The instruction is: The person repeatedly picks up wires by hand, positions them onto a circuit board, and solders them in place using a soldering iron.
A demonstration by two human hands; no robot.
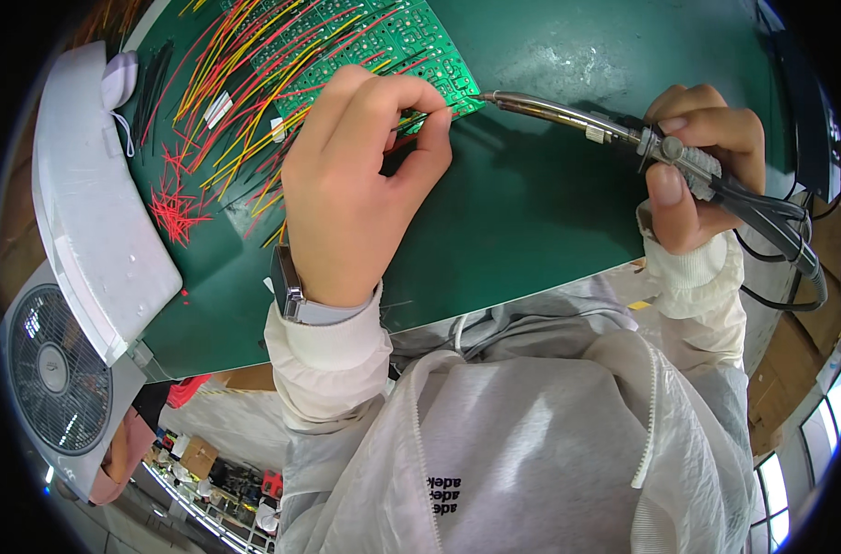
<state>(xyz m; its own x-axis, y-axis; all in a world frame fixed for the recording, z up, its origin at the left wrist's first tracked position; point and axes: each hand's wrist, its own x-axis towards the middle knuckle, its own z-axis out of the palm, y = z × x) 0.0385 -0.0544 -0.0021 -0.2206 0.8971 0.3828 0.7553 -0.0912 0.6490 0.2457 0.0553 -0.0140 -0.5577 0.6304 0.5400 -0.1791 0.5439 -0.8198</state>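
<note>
A green circuit board panel (411,32) lies on the bench, with many red, yellow and black wires (245,83) fanning out from it to the left. My left hand (356,157) is over its near edge, thumb and index finger pinched on a thin dark wire (409,122), mostly covered by the fingers. In my right hand (707,166) is a soldering iron (568,117) with a metal guide and knob at its grip. Its tip meets the panel's right near corner, just right of my left fingertips.
Short red wire pieces (173,205) lie left of my hand, near a bundle of black wires (153,92). A white curved panel (107,203) lines the bench's left side, with a fan (56,369) below. A dark cable (799,249) trails from the iron.
</note>
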